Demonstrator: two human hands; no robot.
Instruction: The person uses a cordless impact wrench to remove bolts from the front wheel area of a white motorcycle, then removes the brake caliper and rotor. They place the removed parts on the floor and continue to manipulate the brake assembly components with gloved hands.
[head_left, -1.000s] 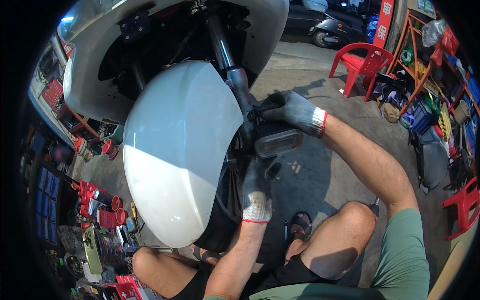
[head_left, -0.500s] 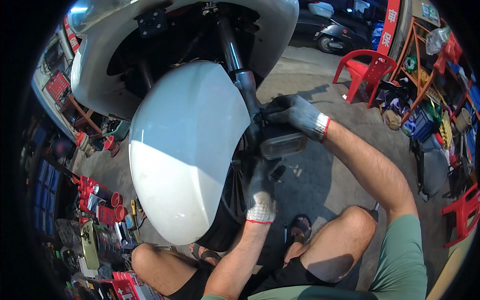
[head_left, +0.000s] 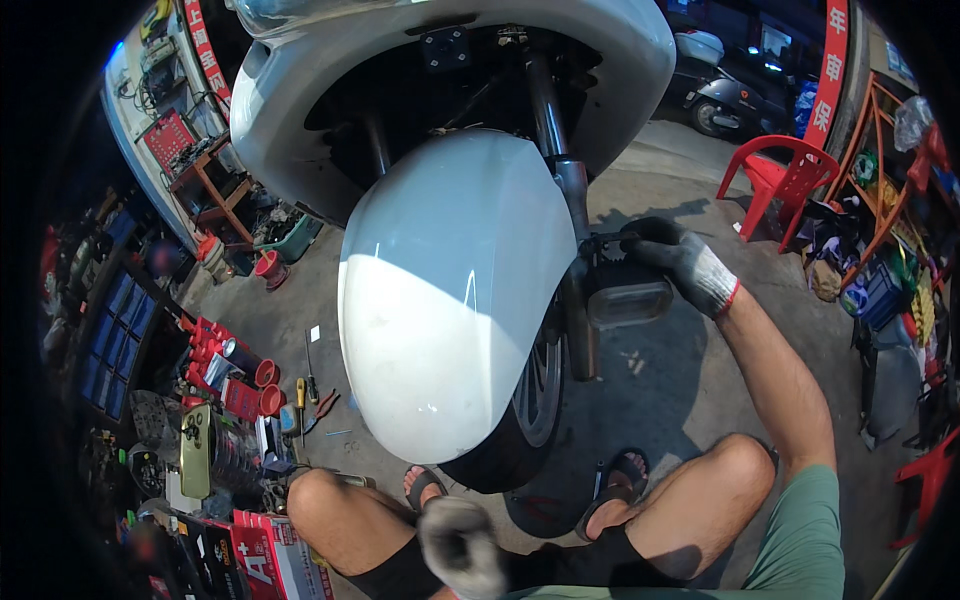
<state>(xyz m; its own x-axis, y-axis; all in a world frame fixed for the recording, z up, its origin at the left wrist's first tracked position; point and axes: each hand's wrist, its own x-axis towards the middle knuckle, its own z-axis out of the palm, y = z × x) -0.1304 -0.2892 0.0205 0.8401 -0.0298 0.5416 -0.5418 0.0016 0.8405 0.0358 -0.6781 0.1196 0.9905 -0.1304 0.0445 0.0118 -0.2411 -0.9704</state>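
A white scooter front fender (head_left: 450, 290) covers the black front wheel (head_left: 540, 400) in front of me. Beside the dark fork leg (head_left: 575, 215) sits a small rectangular lamp (head_left: 630, 304) in a black housing with a clear lens. My right hand (head_left: 675, 260), in a grey-and-white work glove, is closed at the lamp's upper outer edge; the fingertips are partly hidden. My left hand (head_left: 462, 545), gloved too, is low near my lap, away from the scooter. Motion smears its fingers.
Screwdrivers (head_left: 306, 395) and red-handled pliers (head_left: 325, 403) lie on the floor at the left, by red cups (head_left: 268, 373) and boxes. A red plastic chair (head_left: 775, 178) stands at the far right beside a cluttered shelf (head_left: 870, 190). Another scooter (head_left: 725, 95) is behind.
My left hand has left the lower fork leg and come back toward my lap. My right hand stays at the lamp. The whole view has shifted, so the scooter appears farther right.
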